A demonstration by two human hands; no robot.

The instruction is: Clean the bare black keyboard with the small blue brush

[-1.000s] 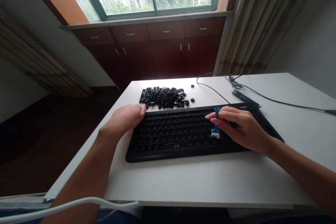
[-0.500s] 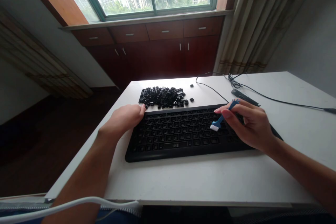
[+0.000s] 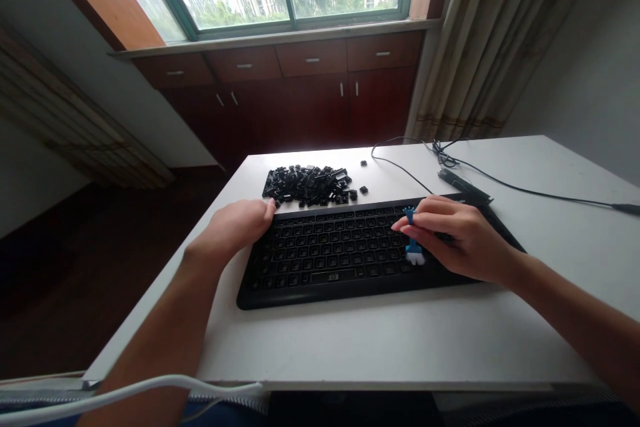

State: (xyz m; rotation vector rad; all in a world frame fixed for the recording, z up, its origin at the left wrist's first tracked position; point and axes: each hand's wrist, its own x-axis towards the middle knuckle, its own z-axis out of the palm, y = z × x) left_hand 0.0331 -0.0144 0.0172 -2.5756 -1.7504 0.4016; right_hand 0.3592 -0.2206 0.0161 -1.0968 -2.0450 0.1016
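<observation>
Slanted half a second ago, the small cleaning brush [image 3: 413,249] now stands nearly upright, its bristles closer to the front edge of the computer keyboard [image 3: 340,247]. Through the head camera I see a blue brush with a hand-shaped handle tip and white bristles; whether they touch, I cannot tell. Thumb and fingers of the right hand [image 3: 457,237] are pinched together on its handle. At the keyboard's far left corner rests the left hand [image 3: 237,227]; I cannot tell how tightly its fingers close. Black and wide, the keyboard lies on the white table [image 3: 380,340], its key sockets bare, just beside a heap of loose black keycaps [image 3: 310,185]. A small emblem marks its long bar, too tiny for me to read.
</observation>
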